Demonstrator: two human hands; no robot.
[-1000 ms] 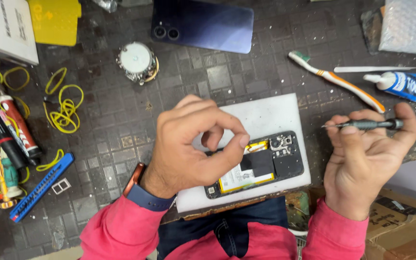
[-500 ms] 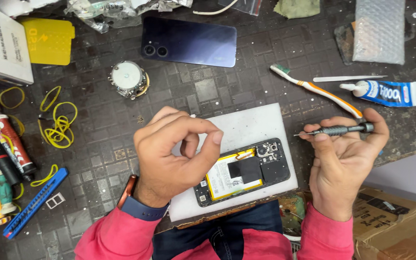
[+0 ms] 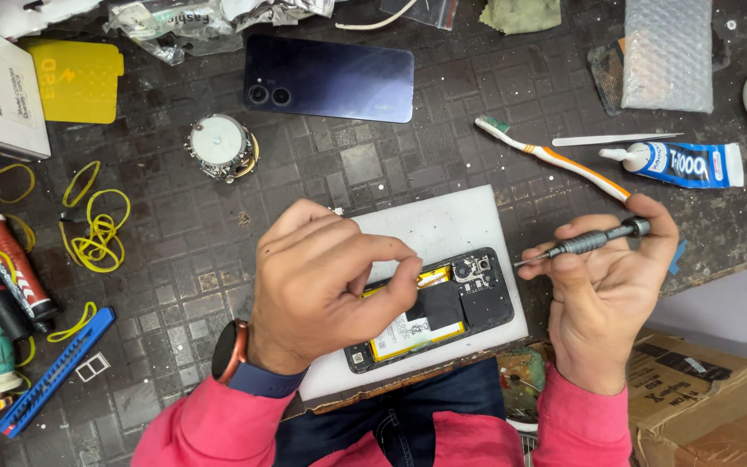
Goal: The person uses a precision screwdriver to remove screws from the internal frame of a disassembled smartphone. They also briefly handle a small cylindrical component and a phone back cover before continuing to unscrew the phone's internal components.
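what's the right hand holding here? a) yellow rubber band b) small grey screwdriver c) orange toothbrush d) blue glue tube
b: the right hand grips a small grey screwdriver held sideways, its tip pointing toward the opened phone on the white pad, while the toothbrush and glue tube lie untouched on the mat above it.

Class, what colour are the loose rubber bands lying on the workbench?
Yellow: the rubber bands show best in the head view, left of the left hand.
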